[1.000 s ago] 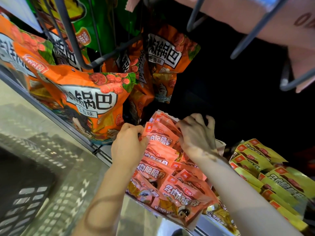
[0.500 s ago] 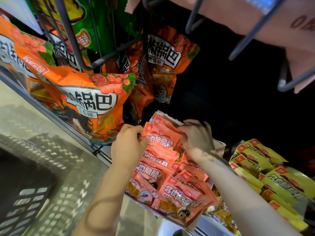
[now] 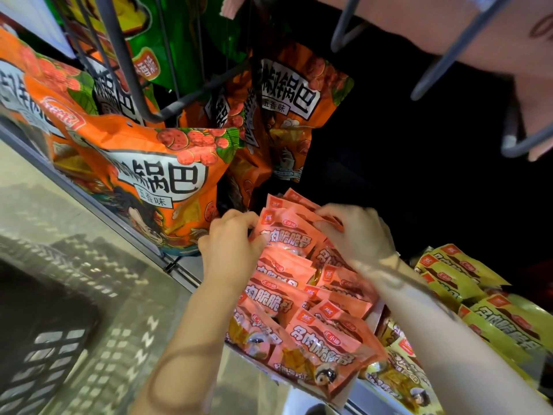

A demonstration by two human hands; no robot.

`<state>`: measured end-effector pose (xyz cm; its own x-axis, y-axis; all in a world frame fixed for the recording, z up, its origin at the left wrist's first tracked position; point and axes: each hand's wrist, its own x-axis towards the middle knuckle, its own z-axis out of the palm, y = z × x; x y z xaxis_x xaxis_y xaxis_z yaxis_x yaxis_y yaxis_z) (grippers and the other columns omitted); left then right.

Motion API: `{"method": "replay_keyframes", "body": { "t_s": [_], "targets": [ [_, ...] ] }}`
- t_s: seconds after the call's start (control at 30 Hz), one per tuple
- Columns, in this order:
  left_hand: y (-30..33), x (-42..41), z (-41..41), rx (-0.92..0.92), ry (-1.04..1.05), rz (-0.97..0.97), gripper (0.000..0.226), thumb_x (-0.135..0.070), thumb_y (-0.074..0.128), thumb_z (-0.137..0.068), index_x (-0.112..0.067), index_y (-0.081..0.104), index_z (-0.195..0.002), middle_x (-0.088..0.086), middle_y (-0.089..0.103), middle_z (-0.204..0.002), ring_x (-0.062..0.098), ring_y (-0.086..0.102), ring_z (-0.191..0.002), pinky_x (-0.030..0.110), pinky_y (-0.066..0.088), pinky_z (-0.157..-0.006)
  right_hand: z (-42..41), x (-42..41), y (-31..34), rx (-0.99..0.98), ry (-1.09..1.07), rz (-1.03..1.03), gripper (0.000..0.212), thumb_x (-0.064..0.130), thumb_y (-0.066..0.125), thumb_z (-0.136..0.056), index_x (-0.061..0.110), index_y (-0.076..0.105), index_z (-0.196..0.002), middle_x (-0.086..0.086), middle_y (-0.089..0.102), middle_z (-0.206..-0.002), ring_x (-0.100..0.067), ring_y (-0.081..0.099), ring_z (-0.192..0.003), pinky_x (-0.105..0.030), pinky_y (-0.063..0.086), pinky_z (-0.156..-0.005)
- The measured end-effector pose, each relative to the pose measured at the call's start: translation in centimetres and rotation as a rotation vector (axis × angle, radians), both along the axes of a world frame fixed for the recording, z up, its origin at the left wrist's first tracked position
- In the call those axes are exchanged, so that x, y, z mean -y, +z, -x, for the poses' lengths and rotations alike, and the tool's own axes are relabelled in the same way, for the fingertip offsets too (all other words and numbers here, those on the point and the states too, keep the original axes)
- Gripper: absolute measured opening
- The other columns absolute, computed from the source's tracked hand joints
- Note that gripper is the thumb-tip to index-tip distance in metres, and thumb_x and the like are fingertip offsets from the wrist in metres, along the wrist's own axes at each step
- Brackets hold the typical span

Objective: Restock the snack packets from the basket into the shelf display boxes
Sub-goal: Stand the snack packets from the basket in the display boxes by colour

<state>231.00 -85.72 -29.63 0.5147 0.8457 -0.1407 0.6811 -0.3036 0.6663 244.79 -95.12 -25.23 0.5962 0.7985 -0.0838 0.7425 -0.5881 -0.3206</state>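
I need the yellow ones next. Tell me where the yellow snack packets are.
In the head view, the yellow snack packets lie at the right edge of the shelf, just right of the pink packets and the right hand.

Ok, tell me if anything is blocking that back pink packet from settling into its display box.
Nothing visible blocks it. The left hand and right hand pinch the rear pink packet at the back of the pink packets' row. Orange bags hang beside it to the left, yellow packets lie apart on the right. The box floor is hidden.

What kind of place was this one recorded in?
Most likely a shop's snack aisle: orange bags hang on wire hooks, pink packets and yellow packets fill shelf boxes, and both hands straighten the pink ones.
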Motion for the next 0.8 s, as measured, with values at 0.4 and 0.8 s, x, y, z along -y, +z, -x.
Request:
{"method": "replay_keyframes", "body": {
  "t_s": [0.4, 0.8],
  "targets": [
    [-1.3, -0.4, -1.3, 0.310, 0.090, 0.220, 0.018, -0.022, 0.073, -0.080, -0.031, 0.060, -0.073, -0.008, 0.043, -0.115, 0.023, 0.047, -0.120, 0.050, 0.037, -0.100, 0.1, -0.5, -1.0, -0.028, -0.092, -0.208, 0.019, 0.012, 0.063, -0.088, 0.013, 0.072, -0.105, -0.001, 0.072, -0.106, -0.020, 0.067, -0.097, -0.025, 0.048, -0.086],
    [-1.1, -0.3, -1.4, 0.286, 0.111, 0.126, 0.014, -0.023, 0.070, -0.083, -0.020, 0.057, -0.079, 0.007, 0.054, -0.115, 0.020, 0.051, -0.103, 0.023, 0.033, -0.073, 0.1, -1.5, -0.7, 0.112, 0.054, -0.049, 0.017, 0.022, 0.056, -0.093, 0.011, 0.069, -0.098, -0.005, 0.067, -0.105, -0.026, 0.064, -0.095, -0.036, 0.050, -0.083]
  ]
}}
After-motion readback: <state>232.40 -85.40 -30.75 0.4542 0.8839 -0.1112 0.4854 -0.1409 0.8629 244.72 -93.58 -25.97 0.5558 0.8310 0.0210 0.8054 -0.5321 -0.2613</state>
